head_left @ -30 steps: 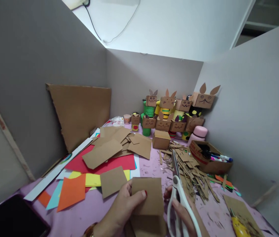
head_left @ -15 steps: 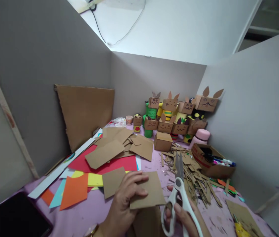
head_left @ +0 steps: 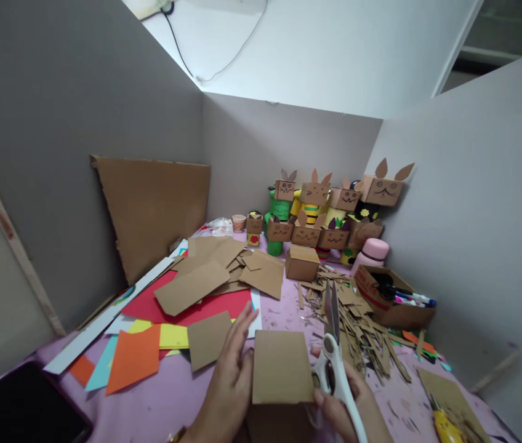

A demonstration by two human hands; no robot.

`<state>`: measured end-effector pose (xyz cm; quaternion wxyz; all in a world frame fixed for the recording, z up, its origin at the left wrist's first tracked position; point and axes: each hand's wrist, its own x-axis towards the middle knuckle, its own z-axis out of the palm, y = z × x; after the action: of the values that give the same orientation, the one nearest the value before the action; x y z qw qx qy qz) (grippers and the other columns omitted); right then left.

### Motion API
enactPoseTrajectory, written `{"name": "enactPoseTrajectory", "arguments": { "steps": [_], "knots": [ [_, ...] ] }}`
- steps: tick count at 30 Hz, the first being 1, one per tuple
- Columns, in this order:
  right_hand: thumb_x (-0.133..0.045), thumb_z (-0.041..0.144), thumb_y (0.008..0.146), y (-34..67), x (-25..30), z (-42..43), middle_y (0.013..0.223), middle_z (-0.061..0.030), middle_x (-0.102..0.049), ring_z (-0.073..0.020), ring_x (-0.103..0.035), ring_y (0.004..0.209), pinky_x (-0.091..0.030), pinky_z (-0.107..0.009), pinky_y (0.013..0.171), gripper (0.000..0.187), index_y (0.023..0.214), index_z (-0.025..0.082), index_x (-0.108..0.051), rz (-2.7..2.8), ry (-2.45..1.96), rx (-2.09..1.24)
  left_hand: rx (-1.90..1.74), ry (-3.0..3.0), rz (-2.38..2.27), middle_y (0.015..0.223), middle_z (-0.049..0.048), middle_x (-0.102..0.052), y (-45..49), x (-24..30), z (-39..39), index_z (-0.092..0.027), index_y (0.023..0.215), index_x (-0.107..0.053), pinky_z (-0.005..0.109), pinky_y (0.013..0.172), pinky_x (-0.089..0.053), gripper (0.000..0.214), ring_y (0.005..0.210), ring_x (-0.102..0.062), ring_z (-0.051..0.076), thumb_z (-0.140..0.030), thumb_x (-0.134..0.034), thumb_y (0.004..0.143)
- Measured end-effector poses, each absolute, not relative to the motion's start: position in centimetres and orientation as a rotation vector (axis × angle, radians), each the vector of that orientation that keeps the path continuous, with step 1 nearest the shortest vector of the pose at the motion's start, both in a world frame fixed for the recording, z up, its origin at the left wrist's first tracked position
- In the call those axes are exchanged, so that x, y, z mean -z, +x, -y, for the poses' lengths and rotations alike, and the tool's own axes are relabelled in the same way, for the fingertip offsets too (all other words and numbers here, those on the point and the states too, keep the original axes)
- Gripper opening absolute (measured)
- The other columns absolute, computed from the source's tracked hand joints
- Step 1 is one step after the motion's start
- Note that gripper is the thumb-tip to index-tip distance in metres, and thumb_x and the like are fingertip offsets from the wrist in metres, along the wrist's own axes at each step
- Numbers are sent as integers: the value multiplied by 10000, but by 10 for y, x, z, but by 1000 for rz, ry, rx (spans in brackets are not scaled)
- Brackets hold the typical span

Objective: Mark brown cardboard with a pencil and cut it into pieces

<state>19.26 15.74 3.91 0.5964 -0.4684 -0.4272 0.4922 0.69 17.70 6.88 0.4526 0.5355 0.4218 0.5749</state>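
My left hand [head_left: 231, 381] holds a folded brown cardboard piece [head_left: 281, 368] upright near the bottom middle; the fingers are stretched flat along its left side and the thumb sits behind its edge. Just right of it, my right hand [head_left: 348, 400] grips white-handled scissors [head_left: 333, 357], whose blades are closed and point away from me. The cardboard touches the scissor handle on its right edge.
Loose cardboard pieces [head_left: 217, 271] lie on red, yellow and orange paper [head_left: 136, 357]. Cardboard strips [head_left: 362, 320] are heaped at the right, beside a box of markers [head_left: 394, 295]. Cardboard animal figures [head_left: 330, 209] stand at the back. A dark tablet [head_left: 21, 412] lies bottom left. Grey partition walls enclose the purple table.
The cardboard piece has turned from tilted to upright and square to me. My left fingers moved off its face to its left side. The scissors stayed beside it.
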Motion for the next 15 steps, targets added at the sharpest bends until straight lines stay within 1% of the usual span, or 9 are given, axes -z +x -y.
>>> {"name": "enactPoseTrajectory", "arguments": {
  "steps": [2, 4, 6, 8, 10, 12, 15],
  "knots": [
    [-840, 411, 512, 191, -39, -158, 521, 25, -592, -120, -493, 421, -427, -225, 408, 508, 946, 200, -680, 965, -1113, -1100, -1272, 882, -921, 1361, 110, -534, 12, -74, -179, -235, 1296, -504, 406, 1030, -371, 481, 1251, -482, 264, -377, -564, 841],
    [-850, 368, 498, 189, -39, -158, 549, 17, -618, -123, -517, 456, -439, -217, 432, 471, 906, 204, -681, 949, -1136, -1032, -1054, 595, -759, 1210, 148, -637, 16, -78, -178, -158, 1252, -527, 383, 902, -478, 520, 1111, -596, 280, -454, -562, 826],
    [-852, 338, 494, 188, -41, -157, 553, 21, -621, -125, -531, 479, -457, -216, 463, 440, 876, 208, -680, 958, -1152, -964, -945, 495, -674, 1097, 162, -684, 20, -78, -172, -115, 1171, -575, 339, 793, -521, 549, 1005, -649, 277, -482, -640, 768],
    [-846, 352, 509, 187, -43, -156, 570, 16, -626, -137, -550, 504, -482, -230, 496, 427, 876, 209, -682, 981, -1153, -935, -935, 523, -657, 1063, 144, -695, 24, -75, -165, -133, 1108, -606, 296, 735, -524, 537, 945, -666, 251, -432, -748, 685],
    [-832, 393, 539, 188, -46, -154, 586, 5, -628, -155, -568, 527, -502, -249, 523, 427, 894, 206, -686, 1001, -1142, -948, -965, 628, -661, 1058, 120, -697, 29, -71, -159, -169, 1078, -620, 276, 722, -510, 528, 930, -661, 233, -380, -805, 632],
    [-824, 416, 560, 188, -48, -153, 603, -4, -634, -165, -583, 548, -514, -261, 549, 437, 917, 204, -687, 1002, -1141, -960, -1015, 780, -665, 1013, 111, -703, 32, -67, -155, -176, 1055, -633, 279, 715, -488, 516, 901, -649, 230, -383, -814, 619],
    [-816, 441, 576, 189, -49, -151, 606, -1, -623, -165, -583, 561, -512, -265, 568, 462, 950, 202, -685, 1000, -1125, -971, -1064, 920, -708, 870, 93, -704, 34, -64, -154, -153, 985, -651, 267, 631, -443, 456, 756, -621, 196, -405, -798, 634]
  ]
}}
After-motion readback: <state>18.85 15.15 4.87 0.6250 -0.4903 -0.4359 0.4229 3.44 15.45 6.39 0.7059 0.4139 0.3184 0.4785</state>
